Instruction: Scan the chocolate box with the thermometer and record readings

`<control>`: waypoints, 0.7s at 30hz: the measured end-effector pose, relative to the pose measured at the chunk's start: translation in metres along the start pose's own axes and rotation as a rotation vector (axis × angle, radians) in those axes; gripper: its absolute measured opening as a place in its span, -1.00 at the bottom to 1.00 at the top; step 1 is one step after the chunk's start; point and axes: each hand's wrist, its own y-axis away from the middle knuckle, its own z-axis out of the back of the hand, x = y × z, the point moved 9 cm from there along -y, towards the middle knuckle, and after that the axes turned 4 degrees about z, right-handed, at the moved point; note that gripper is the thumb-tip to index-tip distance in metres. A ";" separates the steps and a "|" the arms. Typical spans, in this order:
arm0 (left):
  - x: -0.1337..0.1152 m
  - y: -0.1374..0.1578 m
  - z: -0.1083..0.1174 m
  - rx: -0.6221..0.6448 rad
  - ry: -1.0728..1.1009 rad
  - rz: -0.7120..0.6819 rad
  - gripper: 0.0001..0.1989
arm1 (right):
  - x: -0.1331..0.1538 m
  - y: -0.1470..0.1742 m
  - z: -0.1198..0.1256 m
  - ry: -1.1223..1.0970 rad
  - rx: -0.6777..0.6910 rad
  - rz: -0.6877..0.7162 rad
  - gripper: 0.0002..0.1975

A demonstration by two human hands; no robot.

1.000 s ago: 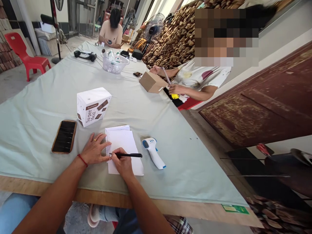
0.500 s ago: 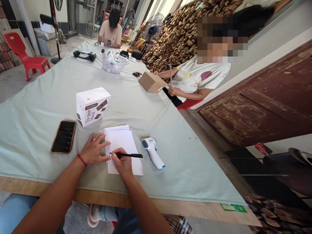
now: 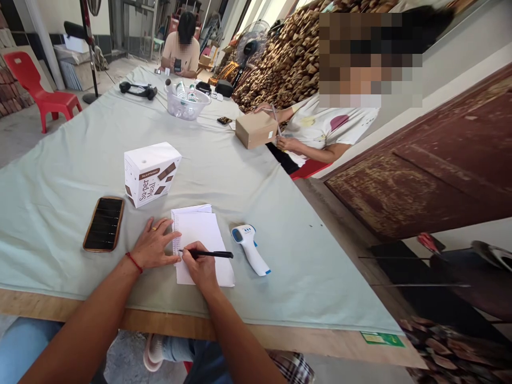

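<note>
So the right hand (image 3: 203, 269) is pinching a black pen (image 3: 219, 254) in a closed grip, its tip pointing at the left side of the white paper (image 3: 199, 228), which is lying on the cloth-covered table (image 3: 320, 282) right in front of the wearer. The left hand (image 3: 152, 249) is resting fingers apart on the paper's left edge, its grip open and holding nothing. Looks to me like writing is the step in hand; the small marks (image 3: 175, 242) along that edge are too tiny to read. Imo the next move is calling for a light, steady pen and no sliding paper. An infrared thermometer (image 3: 252, 250) is lying just right of the paper, a phone (image 3: 103, 224) is lying off to the left, and a white "Super Meal" box (image 3: 154, 176) is standing beyond. Further out, a co-worker (image 3: 316, 130) is sitting by a cardboard box (image 3: 256, 130), a clear plastic basin (image 3: 202, 105) is holding bottles, and another person (image 3: 170, 50) is holding something small and dark (image 3: 177, 65).
</note>
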 end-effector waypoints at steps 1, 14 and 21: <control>0.000 0.000 0.000 -0.002 0.000 -0.001 -0.42 | 0.000 0.000 -0.001 0.000 0.006 0.000 -0.92; 0.000 0.000 -0.001 0.013 0.000 0.005 -0.39 | -0.001 -0.001 0.005 0.006 -0.048 0.001 -0.91; 0.000 0.000 -0.001 0.019 -0.005 0.004 -0.39 | 0.000 0.000 0.004 0.044 -0.023 0.013 -0.91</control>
